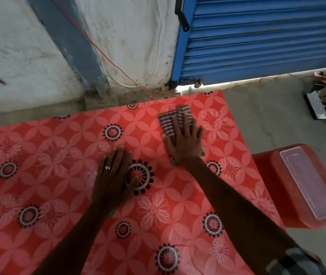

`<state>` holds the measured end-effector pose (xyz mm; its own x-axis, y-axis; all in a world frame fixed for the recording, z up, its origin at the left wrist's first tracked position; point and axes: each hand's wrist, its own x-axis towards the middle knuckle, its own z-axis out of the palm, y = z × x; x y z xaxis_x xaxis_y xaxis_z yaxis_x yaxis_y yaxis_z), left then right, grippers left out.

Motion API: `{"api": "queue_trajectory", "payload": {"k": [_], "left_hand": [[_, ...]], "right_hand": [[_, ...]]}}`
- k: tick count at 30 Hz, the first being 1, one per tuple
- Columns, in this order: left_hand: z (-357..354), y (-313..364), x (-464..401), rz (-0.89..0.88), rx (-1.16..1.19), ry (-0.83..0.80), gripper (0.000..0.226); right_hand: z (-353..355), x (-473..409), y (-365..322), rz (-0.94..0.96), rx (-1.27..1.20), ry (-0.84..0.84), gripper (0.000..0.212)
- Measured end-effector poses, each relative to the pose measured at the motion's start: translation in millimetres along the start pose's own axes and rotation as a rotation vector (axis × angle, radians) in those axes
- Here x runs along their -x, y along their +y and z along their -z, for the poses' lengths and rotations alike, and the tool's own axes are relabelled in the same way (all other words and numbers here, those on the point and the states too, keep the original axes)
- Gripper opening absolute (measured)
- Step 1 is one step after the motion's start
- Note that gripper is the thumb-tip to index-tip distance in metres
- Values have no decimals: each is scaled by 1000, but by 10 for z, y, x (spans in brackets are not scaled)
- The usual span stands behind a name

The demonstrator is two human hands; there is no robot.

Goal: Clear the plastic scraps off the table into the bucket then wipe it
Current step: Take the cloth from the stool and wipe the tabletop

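While the right hand [183,139] presses flat on a striped cloth [171,121], fingers spread across the folded fabric, the left hand [113,175] lies palm-down on the table [59,175] with fingers straight and slightly fanned; a ring shows on one finger. The spread of the right hand probably serves to distribute pressure over the whole cloth, so that a wide strip of surface is wiped at once. The flat left hand probably braces the body and holds down the floral covering so that it does not creep under the wiping load.

The cloth lies near the far right corner of the table, and its outline is blurred. No plastic scraps are visible on the patterned surface, so the clearing step appears complete and the wiping step appears to be under way. A small green item [112,213] beside the left wrist cannot be identified.

A red container [267,185] stands on the floor just beside the right table edge, with a clear lidded box [310,183] resting on top of it; whether this is the bucket cannot be confirmed. Beyond the table are a blue roller shutter [267,36], a red wire [106,58] along the wall, and hardware [324,104] on the floor. Nothing obstructs the wiping path.
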<state>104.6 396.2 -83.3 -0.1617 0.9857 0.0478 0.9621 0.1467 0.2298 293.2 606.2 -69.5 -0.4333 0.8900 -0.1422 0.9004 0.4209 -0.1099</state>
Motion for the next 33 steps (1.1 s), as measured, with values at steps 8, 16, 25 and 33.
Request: {"api": "queue_trajectory", "payload": {"k": [8, 16, 25, 33], "left_hand": [[-20, -1, -6, -11, 44, 49, 73], [-36, -16, -8, -3, 51, 34, 72], [-59, -36, 26, 20, 88, 46, 70], [-69, -191, 90, 105, 49, 122, 63]], "right_hand": [[-9, -305, 52, 441, 56, 12, 74], [190, -659, 895, 4, 23, 64, 77], [131, -567, 247, -246, -7, 10, 82], [-42, -178, -1127, 177, -25, -44, 75]]}}
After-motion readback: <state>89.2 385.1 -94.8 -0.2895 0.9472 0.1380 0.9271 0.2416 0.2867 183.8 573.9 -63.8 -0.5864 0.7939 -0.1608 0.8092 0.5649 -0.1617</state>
